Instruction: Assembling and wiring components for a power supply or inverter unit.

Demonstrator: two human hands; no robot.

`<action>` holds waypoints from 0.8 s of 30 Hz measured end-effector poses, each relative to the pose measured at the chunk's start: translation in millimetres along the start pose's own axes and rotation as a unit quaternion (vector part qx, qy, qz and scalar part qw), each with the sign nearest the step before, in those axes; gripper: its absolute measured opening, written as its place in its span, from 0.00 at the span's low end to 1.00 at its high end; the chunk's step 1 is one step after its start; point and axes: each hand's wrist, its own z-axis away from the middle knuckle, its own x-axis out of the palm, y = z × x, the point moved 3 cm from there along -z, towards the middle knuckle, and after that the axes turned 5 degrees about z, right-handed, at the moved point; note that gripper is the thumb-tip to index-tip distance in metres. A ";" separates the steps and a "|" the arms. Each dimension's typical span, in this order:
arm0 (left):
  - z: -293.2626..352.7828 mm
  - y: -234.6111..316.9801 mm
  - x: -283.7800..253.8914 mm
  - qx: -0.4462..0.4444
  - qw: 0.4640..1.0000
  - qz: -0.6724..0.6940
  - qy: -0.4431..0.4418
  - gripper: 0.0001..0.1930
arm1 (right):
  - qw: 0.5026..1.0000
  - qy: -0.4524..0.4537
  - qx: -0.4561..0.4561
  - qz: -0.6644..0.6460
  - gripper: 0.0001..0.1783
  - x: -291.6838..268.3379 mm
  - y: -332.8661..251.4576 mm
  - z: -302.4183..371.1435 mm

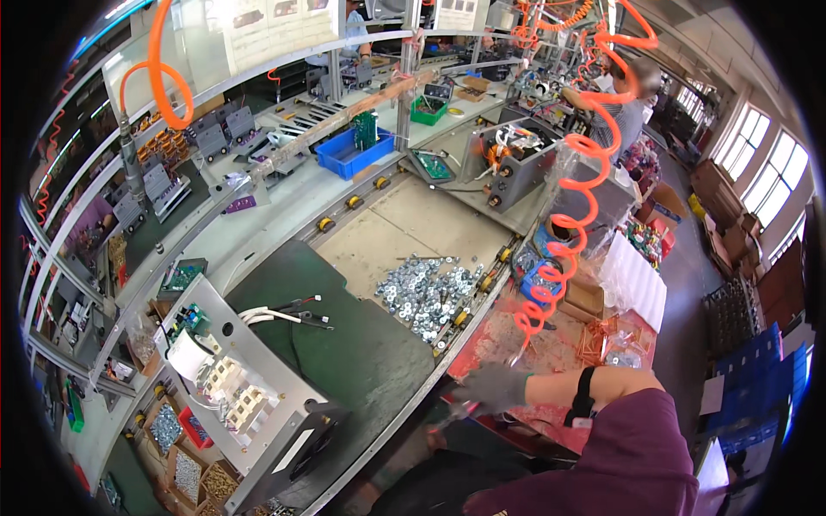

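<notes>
My right hand (pixel 492 387), in a grey glove, is over the edge of the red work surface (pixel 551 417), right of the conveyor. Its fingers look curled around a blurred, slim, greyish thing (pixel 456 413) whose kind I cannot make out. An orange coiled air hose (pixel 578 206) hangs down and ends just above this hand. My left hand does not show. At the lower left, an open metal housing (pixel 301 408) with a circuit board, white connector blocks and a black fan lies on the green mat (pixel 344 344). White and black cables (pixel 284 315) stick out from it.
A heap of metal nuts or washers (pixel 426 292) lies on the beige board beyond the mat. Farther back are a blue bin (pixel 344 159) and another open housing (pixel 516 168). A person (pixel 632 99) works at the far right. Parts boxes (pixel 185 473) stand lower left.
</notes>
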 end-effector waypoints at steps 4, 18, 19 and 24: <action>10.1 13.2 23.0 -0.183 0.852 0.479 -0.105 0.08 | 0.982 0.009 -0.011 -0.188 0.37 -40.6 -137.0 -39.8; 13.2 -17.6 -29.8 -0.240 0.875 0.361 -0.216 0.08 | 0.924 -0.005 0.083 -0.374 0.37 -37.1 -358.8 -72.8; 11.5 -20.1 -30.0 -0.223 0.870 0.378 -0.227 0.10 | 0.926 0.007 0.097 -0.365 0.36 -35.7 -361.5 -70.5; 14.8 -34.3 -39.5 -0.097 0.946 0.198 -0.239 0.13 | 0.880 0.033 0.104 -0.462 0.33 -22.4 -376.8 -62.6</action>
